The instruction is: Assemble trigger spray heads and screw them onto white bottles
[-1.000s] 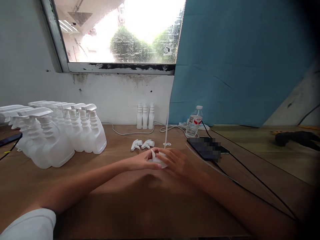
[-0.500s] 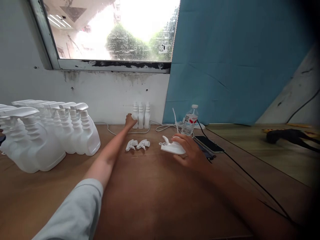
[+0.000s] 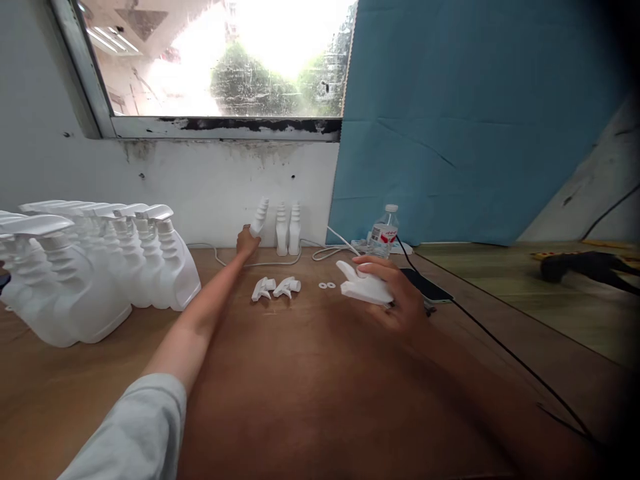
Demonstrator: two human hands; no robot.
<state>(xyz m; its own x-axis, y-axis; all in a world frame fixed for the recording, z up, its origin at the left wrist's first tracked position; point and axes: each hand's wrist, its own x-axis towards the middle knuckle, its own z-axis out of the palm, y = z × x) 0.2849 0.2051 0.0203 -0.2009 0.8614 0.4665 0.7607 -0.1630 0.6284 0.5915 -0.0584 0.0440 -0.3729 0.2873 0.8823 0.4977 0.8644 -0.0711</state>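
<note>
My left hand (image 3: 248, 241) is closed around a white plastic bottle (image 3: 261, 217), tilted with its ribbed neck up to the right. Beside it, two similar white bottles (image 3: 288, 230) stand upright against the wall. In my right hand (image 3: 393, 293) is a white trigger spray head (image 3: 367, 285); a thin white dip tube (image 3: 344, 240) slants up to the left from it. Two more spray heads (image 3: 275, 289) lie on the table left of my right hand. Between them and that hand are two small white rings (image 3: 327, 285).
Several large white spray bottles (image 3: 90, 280) stand in rows at the left. Behind my right hand are a clear water bottle (image 3: 384, 233), a phone (image 3: 427, 287) and a black cable (image 3: 505, 353). A white cord (image 3: 320, 255) runs along the wall.
My left hand has tilted the leftmost small bottle and pulled it left, away from the other two. My right hand has moved right with the spray head, uncovering the two rings.
</note>
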